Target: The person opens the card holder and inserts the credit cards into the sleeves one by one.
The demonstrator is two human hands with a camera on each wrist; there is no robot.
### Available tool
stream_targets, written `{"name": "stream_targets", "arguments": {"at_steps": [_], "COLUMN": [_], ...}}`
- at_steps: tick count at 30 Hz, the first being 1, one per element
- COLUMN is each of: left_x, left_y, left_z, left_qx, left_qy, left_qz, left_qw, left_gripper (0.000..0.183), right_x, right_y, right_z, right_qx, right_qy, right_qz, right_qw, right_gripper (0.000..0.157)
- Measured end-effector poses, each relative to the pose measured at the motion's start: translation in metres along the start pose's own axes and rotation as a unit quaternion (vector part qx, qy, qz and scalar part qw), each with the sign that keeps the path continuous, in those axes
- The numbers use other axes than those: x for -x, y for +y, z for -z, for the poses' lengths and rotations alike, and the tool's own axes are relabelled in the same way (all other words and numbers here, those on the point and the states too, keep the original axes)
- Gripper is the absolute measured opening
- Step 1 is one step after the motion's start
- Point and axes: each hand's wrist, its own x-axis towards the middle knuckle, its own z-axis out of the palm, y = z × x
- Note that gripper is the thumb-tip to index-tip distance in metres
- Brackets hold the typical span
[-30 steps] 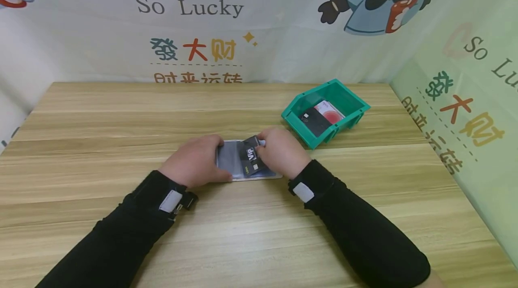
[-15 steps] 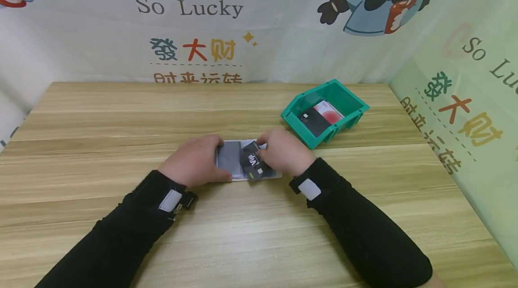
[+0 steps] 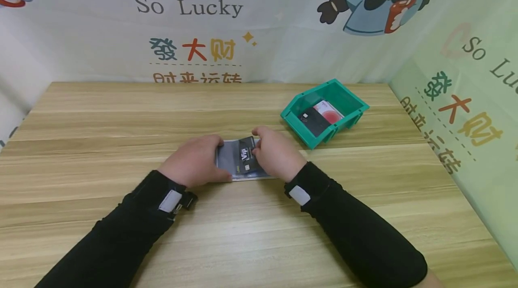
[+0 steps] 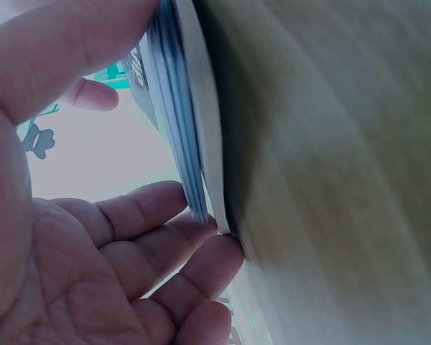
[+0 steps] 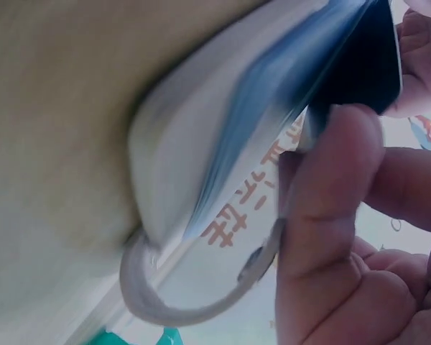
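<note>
A card holder (image 3: 228, 155) with clear sleeves and a pale cover lies spread on the table. My left hand (image 3: 196, 160) holds its left end, thumb at the near edge and fingers at the far edge; the left wrist view shows the stacked sleeves (image 4: 181, 122) side-on. Over the middle of the holder is a black VIP card (image 3: 245, 155), pinched at its right side by my right hand (image 3: 279, 153). From the right wrist, the card (image 5: 363, 68) looks dark beside the sleeves, and a strap (image 5: 179, 314) curves from the cover. Whether the card's edge is inside a sleeve cannot be seen.
Behind my right hand, a green bin (image 3: 325, 112) holds a black card (image 3: 314, 121) and a white-and-red card (image 3: 329, 112). The wooden table (image 3: 121, 117) meets a printed cloth backdrop (image 3: 283, 45) at the back and right.
My right hand first drew the VIP card slightly toward me and right, then moved it left and away, turning it more upright over the holder. The left hand stays in place.
</note>
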Motion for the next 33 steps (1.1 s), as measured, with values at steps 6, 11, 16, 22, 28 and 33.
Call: {"name": "stream_targets", "arguments": {"at_steps": [6,11,16,22,28,33], "left_x": [0.0,0.001,0.001,0.001,0.001,0.002], "left_y": [0.0,0.001,0.002,0.002,0.002,0.002], "left_z": [0.0,0.0,0.0,-0.001,-0.003,-0.003], "left_qx": [0.001,0.005,0.009,0.008,0.001,-0.007], "left_qy": [-0.001,-0.001,-0.001,0.004,0.013,0.014], "left_qz": [-0.001,0.0,0.0,-0.007,-0.014,-0.022], "left_qw": [1.0,1.0,1.0,0.9999,0.9998,0.9996], "left_gripper": [0.071,0.071,0.071,0.071,0.072,0.074], "right_x": [0.001,0.003,0.007,0.011,0.012,0.013], "right_y": [-0.001,-0.003,-0.006,-0.008,-0.01,-0.009], "right_z": [-0.002,-0.003,-0.002,-0.003,-0.006,-0.002], "right_qx": [-0.007,-0.015,-0.033,-0.055,-0.055,-0.044], "right_qy": [-0.014,-0.032,-0.052,-0.07,-0.082,-0.079], "right_qz": [0.004,0.01,0.026,0.057,0.086,0.087], "right_qw": [1.0,0.999,0.998,0.994,0.991,0.992], "right_gripper": [0.041,0.045,0.048,0.048,0.048,0.047]}}
